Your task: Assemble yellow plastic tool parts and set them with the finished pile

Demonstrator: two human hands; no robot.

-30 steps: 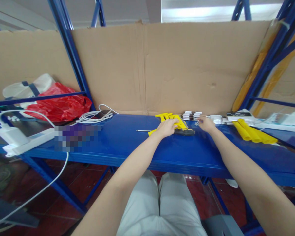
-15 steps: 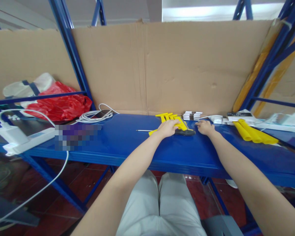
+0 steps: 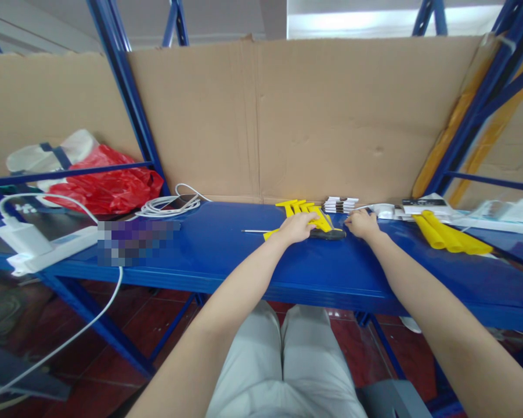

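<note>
Behind screwdriver [image 3: 334,235], on blue bench [image 3: 226,255], head view: row of yellow pieces [image 3: 302,207], left hand [image 3: 295,227] laid over them, fingers bent; gripping or not, can't tell from here. Just right of screwdriver: right hand [image 3: 362,224], fingers drawn narrow; anything pinched, can't tell. Work looks partway: yellow pieces grouped, yellow tubes [image 3: 444,233] far right of screwdriver, apart. What's left, unclear. Far left of screwdriver: red bag [image 3: 113,181], contents hidden.

My two bare forearms [image 3: 235,302], my bare fingers [image 3: 308,217], my pale grey trousers [image 3: 313,348], plain cloth, soft creases at my lap
</note>
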